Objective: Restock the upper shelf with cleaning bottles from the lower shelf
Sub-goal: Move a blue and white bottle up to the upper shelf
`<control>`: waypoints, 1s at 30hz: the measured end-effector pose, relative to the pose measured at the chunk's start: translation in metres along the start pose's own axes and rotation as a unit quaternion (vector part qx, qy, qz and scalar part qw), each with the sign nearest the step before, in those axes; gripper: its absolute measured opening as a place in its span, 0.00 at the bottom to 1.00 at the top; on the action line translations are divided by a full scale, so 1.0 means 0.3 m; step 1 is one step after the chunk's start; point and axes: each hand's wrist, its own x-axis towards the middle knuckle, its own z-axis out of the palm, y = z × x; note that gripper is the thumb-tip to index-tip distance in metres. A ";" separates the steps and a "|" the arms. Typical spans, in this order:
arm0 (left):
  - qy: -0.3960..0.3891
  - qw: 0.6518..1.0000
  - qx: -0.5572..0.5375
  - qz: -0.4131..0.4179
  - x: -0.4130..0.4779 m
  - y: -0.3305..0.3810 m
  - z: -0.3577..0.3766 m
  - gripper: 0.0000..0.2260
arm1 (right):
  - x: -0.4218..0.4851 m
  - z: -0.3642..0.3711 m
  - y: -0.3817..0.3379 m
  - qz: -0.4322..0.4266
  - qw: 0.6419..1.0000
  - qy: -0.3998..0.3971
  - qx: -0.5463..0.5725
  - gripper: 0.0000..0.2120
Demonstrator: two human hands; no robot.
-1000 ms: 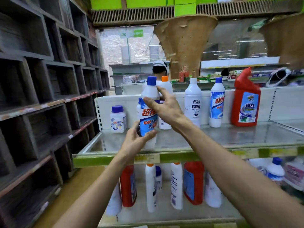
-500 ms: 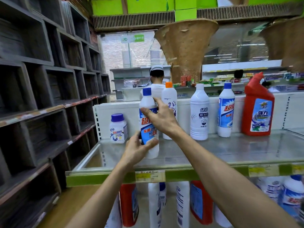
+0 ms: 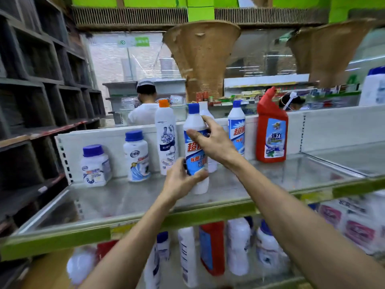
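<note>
Now both hands [image 3: 179,182] gripping blue-capped bottle [image 3: 196,161]

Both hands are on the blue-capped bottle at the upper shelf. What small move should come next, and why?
Probably ease the blue-capped bottle back toward the rear row beside the orange-capped bottle, then let go: the left hand and right hand both grip it upright, forward of that row.

Blue-capped bottle [image 3: 195,156] stands upright on the upper shelf [image 3: 125,198]. Left hand [image 3: 180,182] grips its lower body; right hand [image 3: 215,143] grips its upper body. A red bottle [image 3: 271,132] stands farther right, at the back.
</note>
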 end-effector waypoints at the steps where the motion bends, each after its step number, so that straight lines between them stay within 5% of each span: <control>1: -0.005 1.000 -0.002 0.000 0.007 0.020 0.046 0.21 | -0.001 -0.046 0.020 0.001 1.000 0.005 -0.003 0.25; 13: -0.033 0.999 0.018 0.011 0.090 0.180 0.454 0.23 | 0.037 -0.441 0.236 0.001 0.999 0.034 -0.025 0.28; 30: 0.003 0.999 0.037 0.010 0.210 0.175 0.546 0.24 | 0.154 -0.480 0.338 0.018 0.999 -0.026 0.027 0.22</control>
